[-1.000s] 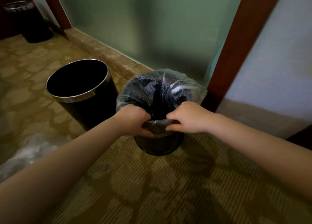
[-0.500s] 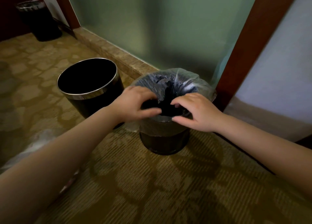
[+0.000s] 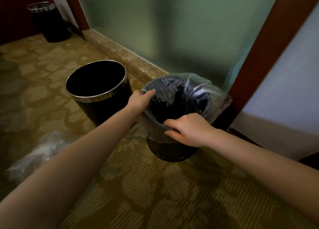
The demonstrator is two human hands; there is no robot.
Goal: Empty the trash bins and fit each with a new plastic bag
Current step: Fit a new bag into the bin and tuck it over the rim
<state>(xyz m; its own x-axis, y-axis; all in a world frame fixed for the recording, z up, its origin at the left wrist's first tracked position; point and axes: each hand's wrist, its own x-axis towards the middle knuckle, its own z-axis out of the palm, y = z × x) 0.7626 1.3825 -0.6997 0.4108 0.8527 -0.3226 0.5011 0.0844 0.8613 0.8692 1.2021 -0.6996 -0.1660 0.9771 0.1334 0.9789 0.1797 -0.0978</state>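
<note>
While right hand [image 3: 189, 130] fingers clamp the plastic bag [image 3: 215, 94] over the bin [image 3: 170, 152] rim and left hand [image 3: 138, 101] fingers hook it farther round, draw film evenly down outside both.

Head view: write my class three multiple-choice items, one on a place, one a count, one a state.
1. Where does the unlined bin stand from the near bin? A) to its left B) to its right C) inside it
2. How many bins show? A) two B) three C) five
3. How is the plastic bag on the near bin? A) knotted shut B) folded flat C) open, draped over the rim
Answers: 1 A, its chrome rim sits left of the bagged one. 2 B, a third bin stands far back. 3 C, left hand and right hand hold its edge at the rim.
</note>
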